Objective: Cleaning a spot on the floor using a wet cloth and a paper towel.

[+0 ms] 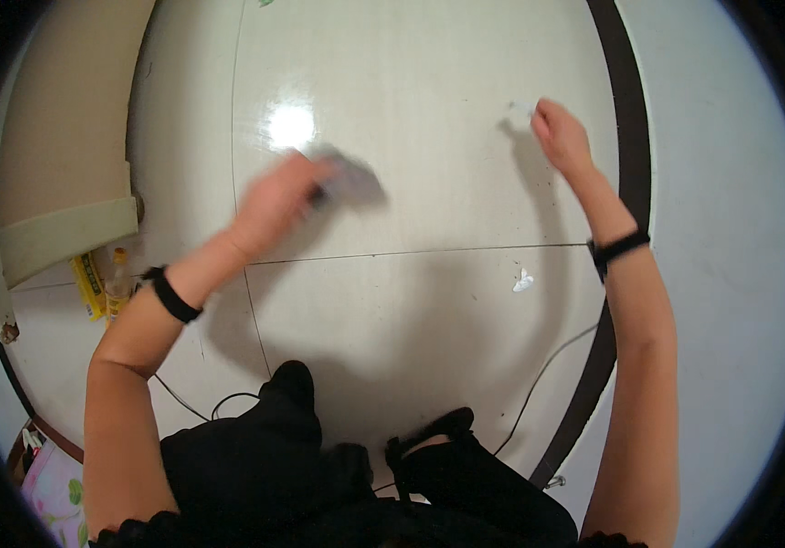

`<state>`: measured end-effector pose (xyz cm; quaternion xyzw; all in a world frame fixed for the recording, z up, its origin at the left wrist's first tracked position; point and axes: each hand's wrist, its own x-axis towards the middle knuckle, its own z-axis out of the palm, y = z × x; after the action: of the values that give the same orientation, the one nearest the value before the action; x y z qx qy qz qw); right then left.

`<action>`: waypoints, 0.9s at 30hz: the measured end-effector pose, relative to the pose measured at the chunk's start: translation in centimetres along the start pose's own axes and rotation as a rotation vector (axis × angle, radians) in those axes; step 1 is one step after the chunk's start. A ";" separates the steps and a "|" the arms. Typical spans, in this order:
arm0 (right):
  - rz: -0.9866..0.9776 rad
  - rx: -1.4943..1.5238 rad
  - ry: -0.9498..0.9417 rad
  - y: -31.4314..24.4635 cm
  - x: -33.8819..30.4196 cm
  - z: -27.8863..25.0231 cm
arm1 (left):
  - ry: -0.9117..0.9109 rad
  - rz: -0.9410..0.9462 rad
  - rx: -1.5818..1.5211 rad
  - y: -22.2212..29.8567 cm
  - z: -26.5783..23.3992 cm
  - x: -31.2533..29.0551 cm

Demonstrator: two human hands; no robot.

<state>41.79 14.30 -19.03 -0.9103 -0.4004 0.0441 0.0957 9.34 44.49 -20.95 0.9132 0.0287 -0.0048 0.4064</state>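
Note:
My left hand is closed around a greyish, flat-looking thing, with a dark part near the fingers. Both are smeared by motion, and I cannot make out what kind of thing it is. Farther off to the right, my right hand is closed in a pinch. A small whitish scrap sticks out from its fingertips over the tiled floor. Nearer to me, a crumpled white scrap lies on the tiles below that hand. A black band circles each forearm.
Beige furniture stands along the left side. Beside its near end are a clear bottle with an orange cap and a yellow packet. A thin cable crosses the floor near my feet. A pale wall with dark skirting bounds the right.

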 end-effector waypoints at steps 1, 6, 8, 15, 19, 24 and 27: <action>0.050 -0.045 0.016 1.5 2.1 1.0 | 0.353 0.124 0.170 -4.4 -1.1 0.4; 0.275 -0.207 -0.001 4.4 7.4 8.1 | 0.676 -0.261 0.559 -17.4 -6.2 0.6; 0.310 -0.106 0.147 1.5 7.0 10.3 | 0.531 -0.486 0.748 -17.3 -4.7 1.5; -0.491 0.278 -0.461 -20.0 -13.3 16.0 | 0.161 -0.204 0.489 -6.5 5.1 2.5; -0.553 0.335 -0.709 -22.2 -19.8 10.5 | 0.002 0.114 0.360 -1.4 11.5 0.6; -0.141 0.297 -0.252 -9.1 -15.1 4.0 | -0.083 0.198 0.328 2.7 14.6 1.1; 0.073 0.122 0.074 1.6 -9.7 1.3 | -0.045 0.184 0.370 2.6 14.5 2.0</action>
<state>36.18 6.29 -20.63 -0.9176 -0.3600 0.0383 0.1640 11.71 32.09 -28.78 0.9708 -0.0651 0.0069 0.2308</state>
